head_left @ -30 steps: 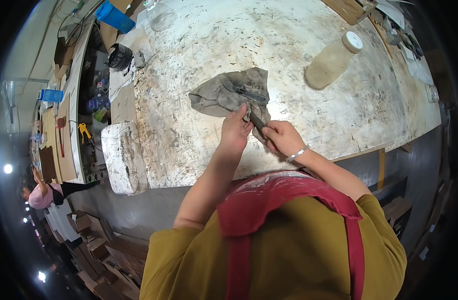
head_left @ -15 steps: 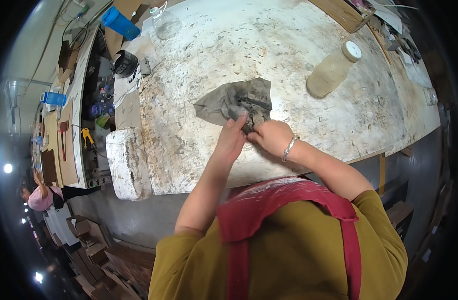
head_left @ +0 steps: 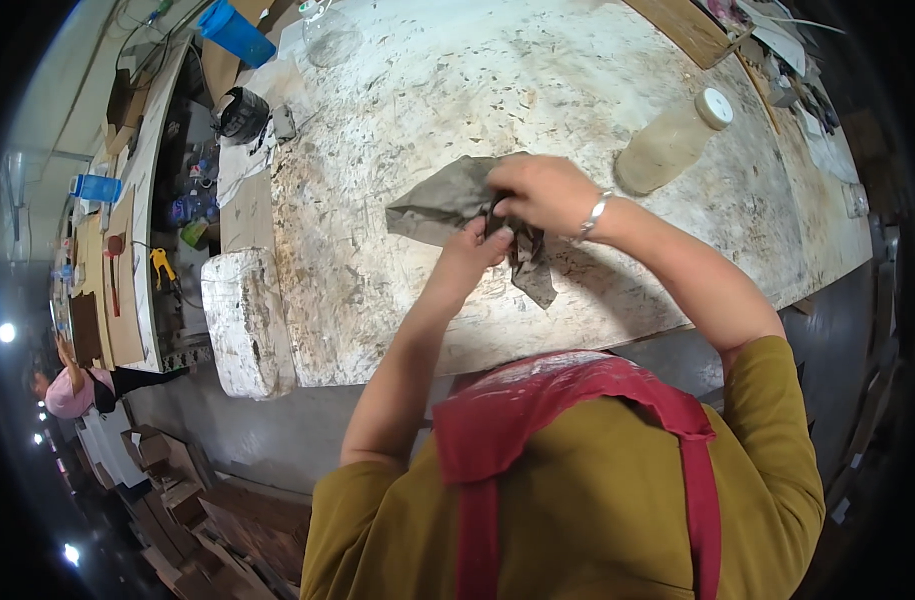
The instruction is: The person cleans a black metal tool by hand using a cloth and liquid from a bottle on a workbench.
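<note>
A grey, dark-stained cloth [head_left: 440,200] lies crumpled on the worktable, with a loose corner hanging toward me. My left hand [head_left: 470,260] pinches its near edge between thumb and fingers. Above it, my right hand [head_left: 550,192], with a silver bangle at the wrist, grips the cloth's upper right part with curled fingers. Black smears or a dark piece show in the folds between the hands; I cannot make out which. The right hand hides much of the cloth's far side.
A white-capped bottle [head_left: 675,142] of cloudy liquid stands on the right of the scuffed white table [head_left: 398,110]. At the left are a black tub [head_left: 241,115], a blue cup [head_left: 236,33] and a white block [head_left: 246,322]. Another person [head_left: 78,385] is far left.
My right hand has moved up and over the cloth's far part, folding it inward. A corner of cloth now hangs nearer me. The left hand stays at the near edge.
</note>
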`<state>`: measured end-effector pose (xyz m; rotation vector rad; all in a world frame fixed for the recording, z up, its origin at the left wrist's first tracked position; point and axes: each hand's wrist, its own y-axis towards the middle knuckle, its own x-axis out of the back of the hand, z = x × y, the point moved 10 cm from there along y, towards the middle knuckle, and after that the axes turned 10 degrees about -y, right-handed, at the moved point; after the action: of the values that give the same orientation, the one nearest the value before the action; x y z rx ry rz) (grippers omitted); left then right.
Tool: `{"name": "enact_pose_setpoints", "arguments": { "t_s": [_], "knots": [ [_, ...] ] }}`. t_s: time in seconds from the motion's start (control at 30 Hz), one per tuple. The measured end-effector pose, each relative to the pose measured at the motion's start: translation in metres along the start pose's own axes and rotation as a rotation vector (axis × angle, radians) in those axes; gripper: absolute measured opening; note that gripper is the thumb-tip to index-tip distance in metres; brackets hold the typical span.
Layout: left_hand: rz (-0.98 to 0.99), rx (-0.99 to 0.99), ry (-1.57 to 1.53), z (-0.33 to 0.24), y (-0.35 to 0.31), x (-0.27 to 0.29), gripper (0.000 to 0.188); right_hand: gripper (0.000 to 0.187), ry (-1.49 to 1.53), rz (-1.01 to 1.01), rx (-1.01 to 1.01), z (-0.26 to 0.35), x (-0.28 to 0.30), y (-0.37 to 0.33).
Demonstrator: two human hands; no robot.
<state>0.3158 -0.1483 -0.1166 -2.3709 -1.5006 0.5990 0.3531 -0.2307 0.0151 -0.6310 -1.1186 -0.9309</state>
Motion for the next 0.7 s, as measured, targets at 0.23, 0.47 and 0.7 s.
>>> {"name": "enact_pose_setpoints", "arguments": {
  "t_s": [0.23,0.47,0.7],
  "knots": [
    [-0.036,0.106,-0.549,-0.008,0.005,-0.004,0.041,0.018,0.846,-0.111,-0.516,-0.076,-0.013,-0.051],
    [-0.214,0.025,-0.600,-0.009,0.010,0.006,0.013,0.015,1.075,-0.506,-0.733,-0.099,-0.017,-0.081],
    [-0.060,0.027,-0.981,0.008,0.000,-0.008,0.018,0.017,0.912,0.000,-0.640,-0.035,-0.066,-0.079]
  ]
}}
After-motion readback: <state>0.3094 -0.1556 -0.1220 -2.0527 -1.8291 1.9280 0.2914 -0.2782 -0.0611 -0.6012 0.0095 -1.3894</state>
